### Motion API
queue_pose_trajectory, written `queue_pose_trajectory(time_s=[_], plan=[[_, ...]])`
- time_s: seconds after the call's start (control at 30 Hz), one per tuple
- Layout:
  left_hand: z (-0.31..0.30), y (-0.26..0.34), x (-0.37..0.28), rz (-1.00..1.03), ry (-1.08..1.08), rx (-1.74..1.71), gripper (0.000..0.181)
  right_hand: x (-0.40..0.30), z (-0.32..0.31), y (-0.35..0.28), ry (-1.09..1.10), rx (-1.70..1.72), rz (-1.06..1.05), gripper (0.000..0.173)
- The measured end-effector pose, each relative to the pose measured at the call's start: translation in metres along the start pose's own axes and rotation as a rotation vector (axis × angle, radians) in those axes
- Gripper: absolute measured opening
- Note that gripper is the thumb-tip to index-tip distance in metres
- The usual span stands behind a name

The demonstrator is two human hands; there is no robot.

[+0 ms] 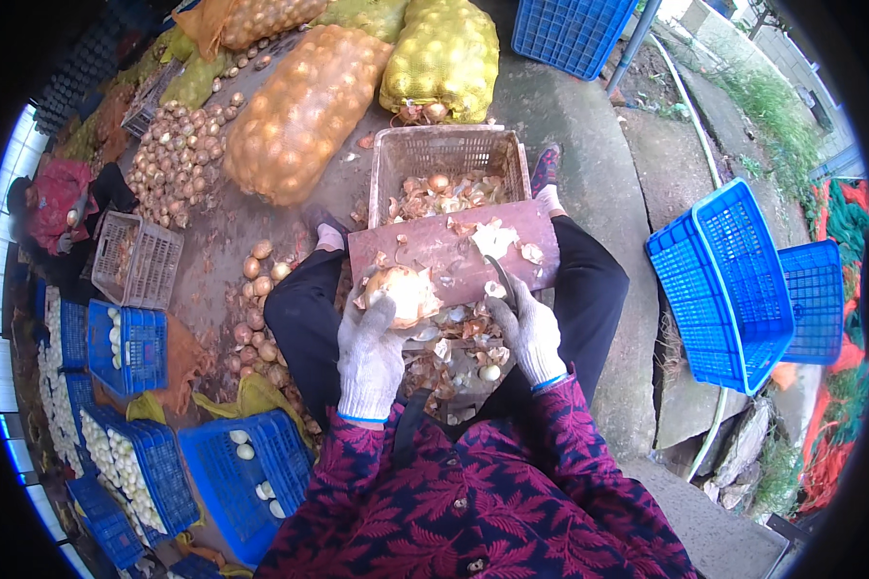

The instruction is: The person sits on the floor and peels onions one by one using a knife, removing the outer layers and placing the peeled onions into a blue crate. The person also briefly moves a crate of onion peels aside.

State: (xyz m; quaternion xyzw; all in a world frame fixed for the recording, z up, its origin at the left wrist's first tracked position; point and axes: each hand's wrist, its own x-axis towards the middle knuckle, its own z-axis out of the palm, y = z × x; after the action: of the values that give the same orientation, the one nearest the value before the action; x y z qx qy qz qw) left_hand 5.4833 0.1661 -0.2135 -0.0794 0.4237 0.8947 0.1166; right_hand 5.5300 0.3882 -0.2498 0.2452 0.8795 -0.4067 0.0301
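My left hand (371, 354), in a whitish knit glove, grips an onion (403, 295) with loose, torn skin, held over the left edge of a reddish board (445, 250). A knife (502, 276) with a dark curved blade is in my gloved right hand (532, 329), its tip pointing up across the board. Pale onion peel (494, 239) and small scraps lie on the board's right part. Beyond it, a plastic crate (445, 135) contains papery skins and an onion (438, 182). Below the board, more skins and a peeled onion (489, 373) lie between my legs.
Unpeeled onions (264, 347) lie on the ground at left, with a blue crate (210, 463) of some peeled onions nearby. Full mesh sacks (300, 116) stand ahead. Blue crates (717, 289) stand at right. Another person (61, 199) sits at far left beside a crate (156, 264).
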Motion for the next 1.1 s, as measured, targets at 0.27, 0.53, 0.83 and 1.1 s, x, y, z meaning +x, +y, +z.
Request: queue_pose_trajectory(time_s=[0.27, 0.53, 0.83, 1.1], plan=[[0.008, -0.025, -0.01, 0.007, 0.102, 0.071, 0.065, -0.025, 0.006, -0.047, -0.231, 0.611, 0.041, 0.045], [-0.007, -0.027, -0.011, -0.116, 0.063, -0.123, 0.06, -0.018, 0.014, -0.032, -0.21, 0.895, 0.202, 0.016], [-0.011, -0.021, -0.011, -0.131, 0.027, -0.098, 0.056, -0.019, -0.004, -0.003, 0.126, 0.133, -0.226, 0.025], [0.0, -0.025, -0.016, -0.067, 0.066, 0.065, 0.058, -0.034, -0.004, -0.016, 0.002, -0.432, -0.731, 0.044]])
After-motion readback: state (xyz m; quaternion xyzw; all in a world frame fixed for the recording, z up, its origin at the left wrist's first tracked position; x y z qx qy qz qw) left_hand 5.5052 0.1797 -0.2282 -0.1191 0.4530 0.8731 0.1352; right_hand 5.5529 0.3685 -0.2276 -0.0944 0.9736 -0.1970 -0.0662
